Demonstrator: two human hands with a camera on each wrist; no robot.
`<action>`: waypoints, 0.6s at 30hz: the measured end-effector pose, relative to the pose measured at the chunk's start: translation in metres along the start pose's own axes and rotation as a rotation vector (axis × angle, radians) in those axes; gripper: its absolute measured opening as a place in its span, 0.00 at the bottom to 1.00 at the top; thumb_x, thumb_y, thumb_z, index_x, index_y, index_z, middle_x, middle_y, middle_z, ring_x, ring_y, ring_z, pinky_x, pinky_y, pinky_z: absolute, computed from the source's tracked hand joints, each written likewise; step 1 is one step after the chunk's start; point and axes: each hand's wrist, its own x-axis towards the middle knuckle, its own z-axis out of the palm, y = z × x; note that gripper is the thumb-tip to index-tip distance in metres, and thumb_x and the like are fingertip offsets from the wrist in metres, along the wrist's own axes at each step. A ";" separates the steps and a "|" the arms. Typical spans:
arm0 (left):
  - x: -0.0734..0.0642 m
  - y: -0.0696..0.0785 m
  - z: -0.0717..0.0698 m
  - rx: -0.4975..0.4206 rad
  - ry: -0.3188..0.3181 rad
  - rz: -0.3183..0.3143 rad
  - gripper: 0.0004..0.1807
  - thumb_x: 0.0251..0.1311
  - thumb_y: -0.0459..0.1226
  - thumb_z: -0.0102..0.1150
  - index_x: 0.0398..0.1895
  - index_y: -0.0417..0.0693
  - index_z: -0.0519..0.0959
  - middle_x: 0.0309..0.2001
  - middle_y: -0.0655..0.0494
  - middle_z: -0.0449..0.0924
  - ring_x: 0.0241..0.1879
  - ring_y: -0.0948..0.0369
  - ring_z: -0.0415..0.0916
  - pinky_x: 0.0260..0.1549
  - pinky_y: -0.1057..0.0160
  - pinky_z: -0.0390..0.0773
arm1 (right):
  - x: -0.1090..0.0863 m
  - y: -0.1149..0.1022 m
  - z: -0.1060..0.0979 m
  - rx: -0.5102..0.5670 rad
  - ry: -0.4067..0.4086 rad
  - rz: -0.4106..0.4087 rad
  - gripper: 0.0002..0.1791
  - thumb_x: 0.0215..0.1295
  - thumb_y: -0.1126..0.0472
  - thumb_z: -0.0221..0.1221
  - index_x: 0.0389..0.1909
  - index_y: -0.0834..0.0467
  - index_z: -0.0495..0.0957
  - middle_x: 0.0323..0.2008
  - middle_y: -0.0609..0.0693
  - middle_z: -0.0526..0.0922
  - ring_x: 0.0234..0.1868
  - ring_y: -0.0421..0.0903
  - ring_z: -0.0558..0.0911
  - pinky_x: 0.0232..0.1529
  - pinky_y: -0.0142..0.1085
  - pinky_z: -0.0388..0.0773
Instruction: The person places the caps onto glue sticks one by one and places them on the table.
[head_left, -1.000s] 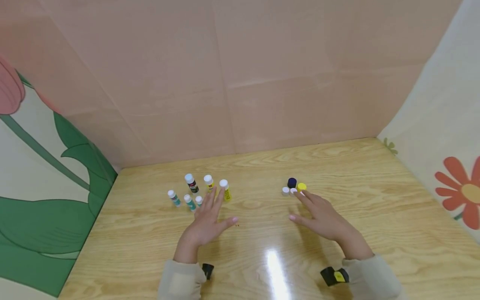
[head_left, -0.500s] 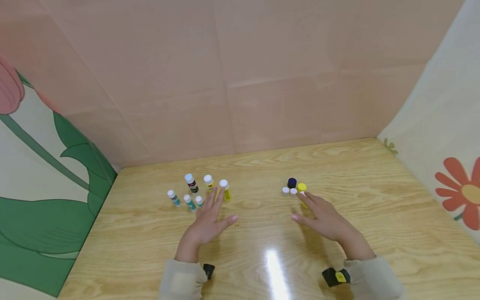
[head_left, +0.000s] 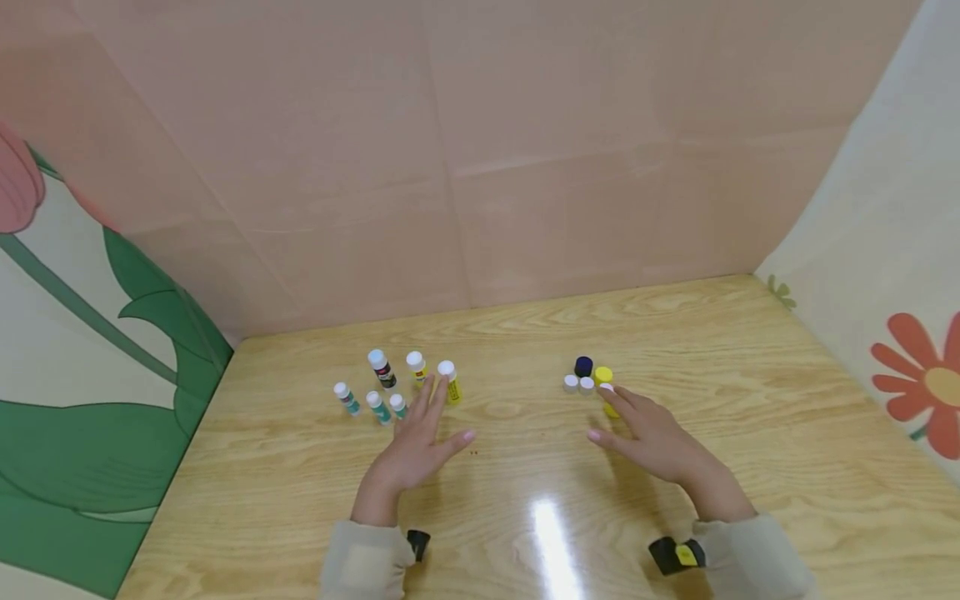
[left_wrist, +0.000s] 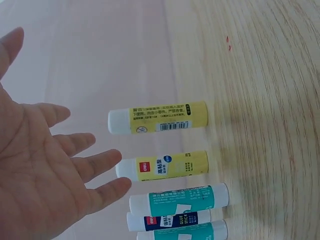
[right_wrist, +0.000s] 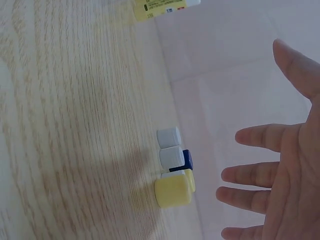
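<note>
My left hand [head_left: 414, 446] hovers with spread, straight fingers over the near side of several upright glue sticks. In the left wrist view, two have yellow labels, the outer one [left_wrist: 167, 119] and its neighbour [left_wrist: 172, 166]. A teal glue stick [left_wrist: 195, 199] and a navy one [left_wrist: 192, 219] stand beyond, all white-capped. My right hand [head_left: 651, 437], palm down with fingers extended, is above a cluster of small caps, apart from them. White caps [right_wrist: 172, 157], a navy cap [right_wrist: 188, 160] and a yellow cap [right_wrist: 172, 190] are grouped there; the fingers partly hide some in the head view. Neither hand holds anything.
The wood-grain table [head_left: 517, 467] runs back to a pinkish cloth wall [head_left: 450, 167]. Printed cloths with a leaf pattern [head_left: 75, 450] and a red flower [head_left: 941, 386] flank it. Two tiny red marks [left_wrist: 228, 44] lie on the tabletop near the left thumb.
The right hand has shifted slightly to the right, showing more of the caps, including a yellow one under the fingers. The left hand and glue sticks stay nearly the same.
</note>
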 end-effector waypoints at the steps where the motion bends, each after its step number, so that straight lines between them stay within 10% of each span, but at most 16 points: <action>1: 0.000 0.000 0.000 0.001 0.001 0.004 0.43 0.54 0.58 0.44 0.66 0.59 0.34 0.66 0.60 0.24 0.63 0.49 0.29 0.50 0.35 0.38 | 0.000 0.000 0.000 0.000 0.000 0.001 0.38 0.59 0.42 0.47 0.62 0.63 0.53 0.59 0.68 0.53 0.56 0.68 0.54 0.49 0.63 0.49; 18: 0.007 -0.005 0.002 -0.007 0.024 0.012 0.43 0.54 0.59 0.42 0.66 0.60 0.34 0.66 0.61 0.25 0.63 0.47 0.30 0.50 0.34 0.38 | 0.001 0.005 0.002 0.005 -0.008 0.012 0.37 0.59 0.42 0.47 0.62 0.64 0.53 0.58 0.70 0.55 0.56 0.68 0.55 0.49 0.62 0.52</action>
